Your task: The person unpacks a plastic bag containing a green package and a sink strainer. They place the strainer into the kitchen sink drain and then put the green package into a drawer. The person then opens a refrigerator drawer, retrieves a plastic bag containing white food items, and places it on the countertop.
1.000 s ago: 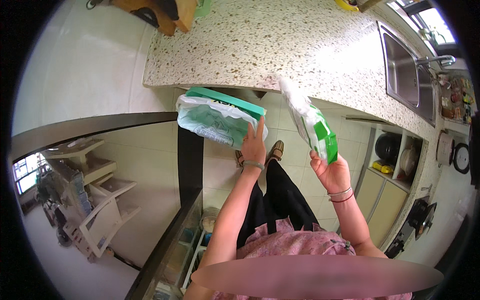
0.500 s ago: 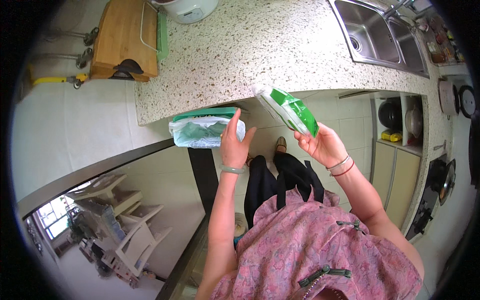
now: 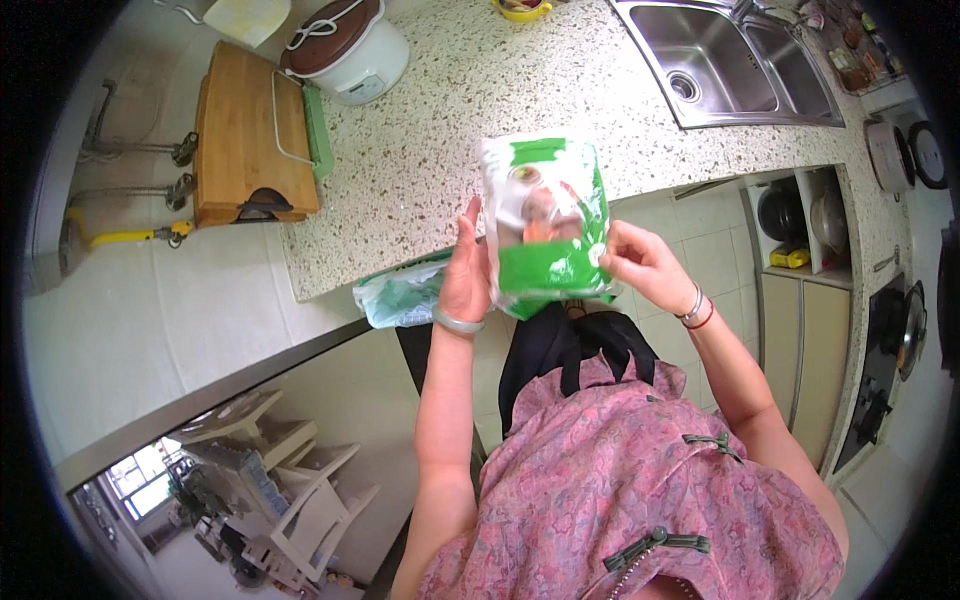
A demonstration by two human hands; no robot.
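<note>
The green and white packet [image 3: 545,225] was held upright in front of the person, above the near edge of the speckled counter [image 3: 430,150]. It looked sealed; I saw no tear along its top edge, so I judged that opening it was not yet done. The left hand [image 3: 467,270] lay flat against the packet's left edge, fingers pressed together along it. The right hand [image 3: 640,265] pinched the right edge, low down, between thumb and fingers. Behind the left hand, a second pale green bag [image 3: 400,293] lay on the near edge of the counter, partly hidden, and I could not tell whether the hand touched it.

Farther away, on the counter to the left, a wooden cutting board [image 3: 245,140] lay over the corner, and a white rice cooker [image 3: 350,45] with a brown lid stood just beside it. A steel sink [image 3: 735,60] was set in the far right part of the counter. At the right, open shelves [image 3: 800,225] under the counter held pots.
</note>
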